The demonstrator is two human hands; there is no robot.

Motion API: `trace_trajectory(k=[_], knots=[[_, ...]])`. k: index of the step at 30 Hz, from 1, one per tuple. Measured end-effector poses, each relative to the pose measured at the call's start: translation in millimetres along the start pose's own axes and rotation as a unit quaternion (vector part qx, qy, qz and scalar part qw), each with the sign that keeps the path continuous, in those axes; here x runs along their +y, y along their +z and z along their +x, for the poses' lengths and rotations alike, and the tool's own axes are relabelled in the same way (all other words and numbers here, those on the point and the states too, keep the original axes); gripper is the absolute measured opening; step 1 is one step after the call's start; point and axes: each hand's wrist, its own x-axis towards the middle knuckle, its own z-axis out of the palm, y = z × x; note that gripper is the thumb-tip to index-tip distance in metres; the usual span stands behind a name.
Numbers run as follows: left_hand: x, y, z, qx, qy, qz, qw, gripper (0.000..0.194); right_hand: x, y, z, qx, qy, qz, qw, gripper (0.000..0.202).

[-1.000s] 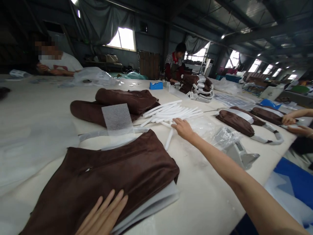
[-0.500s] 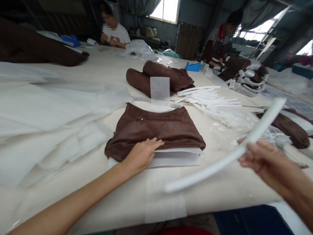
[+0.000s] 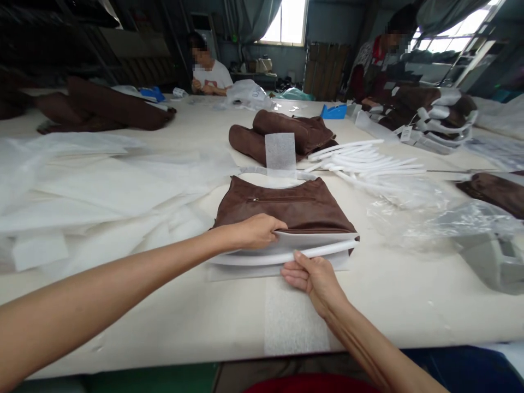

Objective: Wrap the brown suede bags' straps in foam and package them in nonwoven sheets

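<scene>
A brown handbag (image 3: 292, 210) with a zipped pocket lies on the table, its long edge toward me. White foam sheet (image 3: 315, 238) shows along that near edge. My left hand (image 3: 257, 230) is closed on the bag's near edge, fingertips curled over it. My right hand (image 3: 313, 275) pinches a long white foam tube (image 3: 327, 250), which lies across the sheet just below the edge. The tube's left part passes under my left forearm. Beyond the bag, a small translucent foam piece (image 3: 280, 155) covers part of its wrapped strap.
White foam sheets (image 3: 102, 191) spread over the left side. Behind the bag lie more brown bags (image 3: 282, 134) and a pile of white foam tubes (image 3: 364, 158). Clear plastic bags (image 3: 434, 213) are at right. A blue tape dispenser (image 3: 333, 111) stands farther back. Two people sit or stand across the table.
My right hand has brought the foam tube leftward from the right side to the bag's near edge. My left hand has gone from lying flat on the bag to gripping its edge.
</scene>
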Motion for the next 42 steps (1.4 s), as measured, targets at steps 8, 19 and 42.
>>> trace_trajectory(k=[8,19,42], knots=[[9,14.1,-5,0.015,-0.009,0.038,0.999,0.039,-2,2,19,0.021,-0.043,0.043,0.998,0.02],[-22,116.5,-21,0.323,0.103,0.261,0.904,0.061,-34,-43,-20,-0.055,-0.054,-0.347,0.935,0.029],[-15,102.4,-21,0.258,0.086,0.242,0.931,0.071,-69,-77,50,-0.252,-0.514,-0.724,0.385,0.045]])
